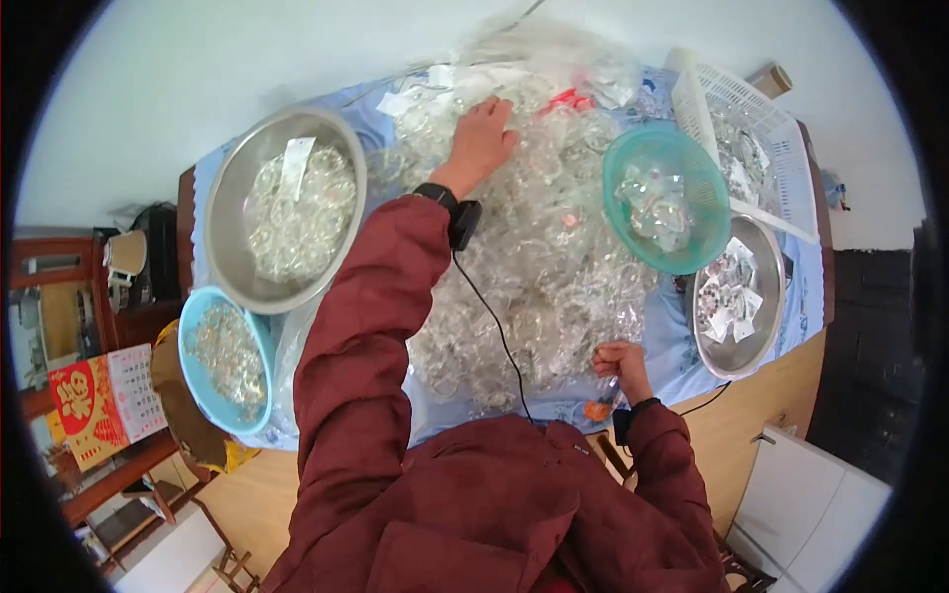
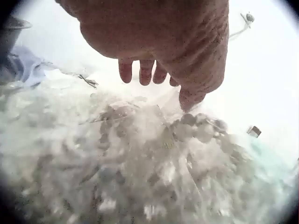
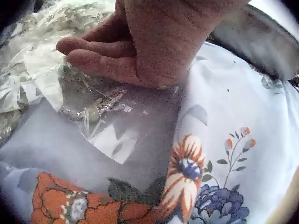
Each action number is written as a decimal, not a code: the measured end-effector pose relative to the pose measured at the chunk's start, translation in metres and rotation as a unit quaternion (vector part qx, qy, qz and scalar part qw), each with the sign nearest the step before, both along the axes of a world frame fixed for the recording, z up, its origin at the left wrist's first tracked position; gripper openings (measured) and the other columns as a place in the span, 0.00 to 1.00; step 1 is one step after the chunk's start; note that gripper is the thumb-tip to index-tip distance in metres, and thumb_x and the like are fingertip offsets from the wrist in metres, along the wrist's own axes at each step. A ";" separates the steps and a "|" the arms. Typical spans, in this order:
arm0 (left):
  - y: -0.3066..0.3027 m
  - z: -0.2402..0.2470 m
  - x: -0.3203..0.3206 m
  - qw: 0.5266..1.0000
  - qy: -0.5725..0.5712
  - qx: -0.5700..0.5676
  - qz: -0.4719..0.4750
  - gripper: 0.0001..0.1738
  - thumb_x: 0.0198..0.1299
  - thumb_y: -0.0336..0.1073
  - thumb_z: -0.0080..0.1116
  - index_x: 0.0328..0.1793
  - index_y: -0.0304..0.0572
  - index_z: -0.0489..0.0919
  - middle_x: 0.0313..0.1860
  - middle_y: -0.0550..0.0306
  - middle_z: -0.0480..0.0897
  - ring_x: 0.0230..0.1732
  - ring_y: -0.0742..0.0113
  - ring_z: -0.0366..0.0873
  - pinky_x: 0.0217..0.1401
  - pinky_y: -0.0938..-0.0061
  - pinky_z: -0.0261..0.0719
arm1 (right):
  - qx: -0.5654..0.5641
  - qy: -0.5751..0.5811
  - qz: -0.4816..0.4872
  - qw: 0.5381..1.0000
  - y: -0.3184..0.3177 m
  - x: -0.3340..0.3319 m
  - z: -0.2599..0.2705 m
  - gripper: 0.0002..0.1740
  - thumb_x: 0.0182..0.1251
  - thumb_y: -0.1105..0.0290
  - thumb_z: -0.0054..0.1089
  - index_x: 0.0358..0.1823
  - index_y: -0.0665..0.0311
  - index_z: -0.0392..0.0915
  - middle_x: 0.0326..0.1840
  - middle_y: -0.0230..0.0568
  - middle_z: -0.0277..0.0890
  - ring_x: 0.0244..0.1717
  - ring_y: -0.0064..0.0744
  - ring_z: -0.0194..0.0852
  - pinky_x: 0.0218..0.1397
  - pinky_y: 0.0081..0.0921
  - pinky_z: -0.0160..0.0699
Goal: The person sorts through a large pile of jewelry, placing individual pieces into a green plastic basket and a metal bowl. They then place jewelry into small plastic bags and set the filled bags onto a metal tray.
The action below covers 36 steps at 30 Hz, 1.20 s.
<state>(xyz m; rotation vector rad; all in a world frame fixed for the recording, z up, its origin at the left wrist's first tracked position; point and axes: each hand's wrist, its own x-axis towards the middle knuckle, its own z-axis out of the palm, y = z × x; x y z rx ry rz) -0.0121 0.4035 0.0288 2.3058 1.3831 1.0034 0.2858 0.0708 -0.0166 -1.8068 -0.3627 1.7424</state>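
A broad heap of small clear plastic bags (image 1: 534,287) with jewellery-like pieces inside covers the middle of the table. My left hand (image 1: 479,143) reaches over the far part of this heap. Its fingers (image 2: 145,74) hang loosely, while the thumb points down at clear plastic near a string of round beads (image 2: 201,127). At the near right edge of the heap, my right hand (image 1: 623,361) has its fingers curled. It holds a clear bag (image 3: 110,135) with a beaded, bracelet-like piece showing through; the grip itself is partly hidden by the fingers.
To the left stand a large steel basin (image 1: 219,198) and a light-blue basin (image 1: 185,346). A green basket (image 1: 714,212), white crate (image 1: 791,128) and steel bowl (image 1: 774,296) stand at the right. Something red (image 1: 565,100) lies at the back on the flowered cloth (image 3: 252,163).
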 end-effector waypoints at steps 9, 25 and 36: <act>0.072 -0.001 0.070 0.953 0.266 -0.144 0.017 0.36 0.52 0.58 0.51 0.67 0.59 0.61 0.70 0.49 0.55 0.71 0.47 0.49 0.60 0.35 0.53 | -0.022 0.024 0.005 0.999 0.009 0.003 0.001 0.11 0.50 0.74 0.61 0.33 0.75 0.77 0.26 0.48 0.78 0.19 0.33 0.77 0.25 0.25 0.80; -0.062 0.018 0.081 0.913 0.298 -0.149 -0.235 0.27 0.47 0.50 0.56 0.57 0.60 0.72 0.62 0.58 0.66 0.64 0.51 0.60 0.57 0.39 0.57 | -0.004 0.024 0.020 1.000 0.002 0.005 0.000 0.13 0.52 0.71 0.60 0.35 0.73 0.76 0.28 0.46 0.79 0.21 0.32 0.78 0.25 0.25 0.79; -0.189 0.024 0.092 0.928 0.229 -0.018 -0.294 0.17 0.46 0.33 0.56 0.45 0.44 0.74 0.51 0.57 0.74 0.57 0.55 0.67 0.55 0.53 0.64 | 0.019 0.017 -0.011 1.000 -0.006 0.004 -0.011 0.10 0.53 0.70 0.57 0.34 0.69 0.76 0.28 0.44 0.79 0.21 0.30 0.77 0.25 0.24 0.77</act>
